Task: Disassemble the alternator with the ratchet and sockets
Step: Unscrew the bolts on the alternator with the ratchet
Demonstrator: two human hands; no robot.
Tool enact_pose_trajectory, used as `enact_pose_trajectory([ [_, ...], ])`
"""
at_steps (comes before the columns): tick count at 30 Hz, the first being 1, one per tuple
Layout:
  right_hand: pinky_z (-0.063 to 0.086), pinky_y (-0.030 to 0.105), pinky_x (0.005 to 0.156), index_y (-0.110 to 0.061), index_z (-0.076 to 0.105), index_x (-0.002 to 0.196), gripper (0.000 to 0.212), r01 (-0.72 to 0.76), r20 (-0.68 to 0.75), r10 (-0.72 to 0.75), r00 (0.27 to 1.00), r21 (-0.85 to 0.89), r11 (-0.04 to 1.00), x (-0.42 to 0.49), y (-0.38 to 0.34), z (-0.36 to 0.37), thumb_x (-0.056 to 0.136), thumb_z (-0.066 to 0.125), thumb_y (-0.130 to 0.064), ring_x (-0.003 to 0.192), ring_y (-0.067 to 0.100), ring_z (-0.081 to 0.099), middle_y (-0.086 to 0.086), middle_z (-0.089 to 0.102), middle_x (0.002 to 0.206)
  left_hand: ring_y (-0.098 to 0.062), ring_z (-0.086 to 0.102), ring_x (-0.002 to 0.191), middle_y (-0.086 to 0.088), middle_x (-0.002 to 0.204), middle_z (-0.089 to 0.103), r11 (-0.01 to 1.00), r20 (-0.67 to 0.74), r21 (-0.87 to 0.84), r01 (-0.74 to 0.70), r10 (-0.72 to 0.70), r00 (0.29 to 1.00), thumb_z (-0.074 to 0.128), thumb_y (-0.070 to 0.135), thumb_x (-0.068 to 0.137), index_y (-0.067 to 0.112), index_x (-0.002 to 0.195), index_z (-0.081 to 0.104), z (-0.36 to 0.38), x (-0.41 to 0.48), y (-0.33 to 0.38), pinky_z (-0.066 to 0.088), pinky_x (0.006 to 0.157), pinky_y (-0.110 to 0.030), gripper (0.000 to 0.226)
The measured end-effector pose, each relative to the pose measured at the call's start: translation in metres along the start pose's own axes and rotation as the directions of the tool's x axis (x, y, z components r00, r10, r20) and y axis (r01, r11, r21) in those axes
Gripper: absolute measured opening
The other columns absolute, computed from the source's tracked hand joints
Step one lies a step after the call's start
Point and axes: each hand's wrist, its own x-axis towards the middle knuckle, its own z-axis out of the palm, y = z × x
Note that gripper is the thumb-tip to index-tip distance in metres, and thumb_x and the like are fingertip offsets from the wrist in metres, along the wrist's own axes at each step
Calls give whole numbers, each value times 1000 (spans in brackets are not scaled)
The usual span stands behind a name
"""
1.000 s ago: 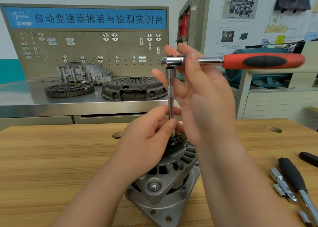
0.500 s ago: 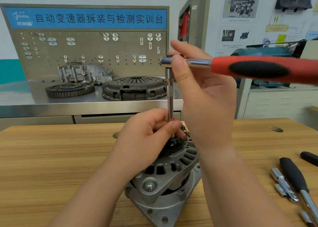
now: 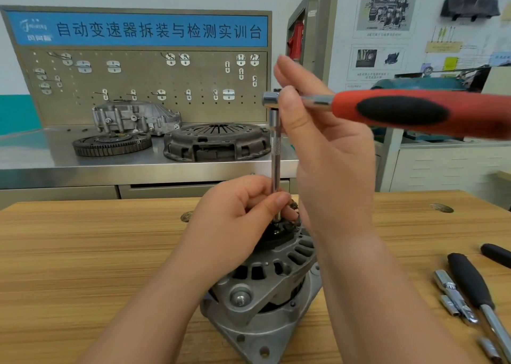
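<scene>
A pale, striped-grain wooden tabletop (image 3: pixel 83 253) fills the foreground. Behind it stands a brushed-steel bench (image 3: pixel 55 167) backed by a pegboard (image 3: pixel 138 87) studded with metal hooks. On the bench lie a dark, round clutch cover (image 3: pixel 215 142), a toothed flywheel (image 3: pixel 110 144) and a cast aluminium housing (image 3: pixel 132 117).

The alternator (image 3: pixel 265 289) sits at the near middle of the tabletop. Its body is dull grey cast metal, ribbed with vent slots, with a threaded stud on its near lug. Both forearms cross in front and hide much of its top.

The ratchet (image 3: pixel 401 112) lies level above it, its handle red with a black inlay. The right hand (image 3: pixel 331 153) pinches the chrome neck beside the head, fingers extended behind. A slim knurled extension bar (image 3: pixel 275 148) drops straight from the head onto the alternator's top. The left hand (image 3: pixel 232 225) curls round the bar's lower end, thumb and fingertips pinching it.

At the right edge lie black-handled tools (image 3: pixel 470 280) and small chrome sockets (image 3: pixel 453 294).
</scene>
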Motion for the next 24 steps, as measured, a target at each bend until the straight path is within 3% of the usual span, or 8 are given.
enact_pose_trajectory([
  [3,53,34,95,-23,59,119,25,-259,61,252,966,242,935,0,0,0,99,45,-28,103,27,69,1,73,111,-42,63,80,-19,82,70,998,21,-61,-10,11,1000,51,40,85,19,94,69,1,0,2,51,76,-55,29],
  [6,57,30,83,-15,56,120,31,-372,87,363,928,311,875,2,0,-3,100,39,-33,93,24,72,5,75,99,-41,63,88,-22,89,69,997,44,-75,-2,6,999,48,39,86,14,100,67,1,0,2,50,82,-56,34],
  [11,52,25,89,-29,66,107,20,-76,-37,77,996,32,997,2,1,-3,93,56,-19,104,9,66,-6,72,107,-36,67,84,12,85,75,1000,23,-19,8,-8,1000,52,34,88,13,94,68,1,1,1,52,81,-54,28],
  [13,49,18,88,-26,67,105,21,20,-17,-20,1000,-11,1000,2,0,-3,92,57,-12,97,1,64,-6,73,101,-34,68,81,15,81,74,1000,11,2,14,-14,1000,52,37,84,16,89,69,2,2,2,52,79,-51,28],
  [17,52,31,96,-26,61,115,22,-189,48,183,982,169,967,2,2,-3,96,49,-26,100,23,68,4,73,107,-41,65,86,-9,85,74,999,0,-39,10,-10,1000,51,40,84,19,95,69,2,1,1,51,81,-54,30],
  [19,56,30,86,-20,56,120,28,-319,77,310,948,266,909,3,1,-4,100,42,-33,93,23,71,3,75,100,-40,63,90,-20,90,70,998,30,-55,-1,3,1000,49,38,86,17,98,68,1,1,2,50,83,-55,32],
  [21,56,27,80,-17,56,121,33,-380,69,376,924,267,885,4,1,-5,101,37,-36,88,19,72,2,76,97,-38,63,85,-17,85,70,999,42,-30,-20,21,999,49,36,87,16,94,69,0,0,2,50,79,-52,29],
  [24,53,26,86,-26,63,112,21,-259,8,262,965,169,951,3,2,-5,97,50,-30,98,13,67,-2,73,109,-23,64,67,7,70,72,1000,6,8,-28,28,1000,57,29,94,17,81,68,0,1,-2,52,68,-39,20],
])
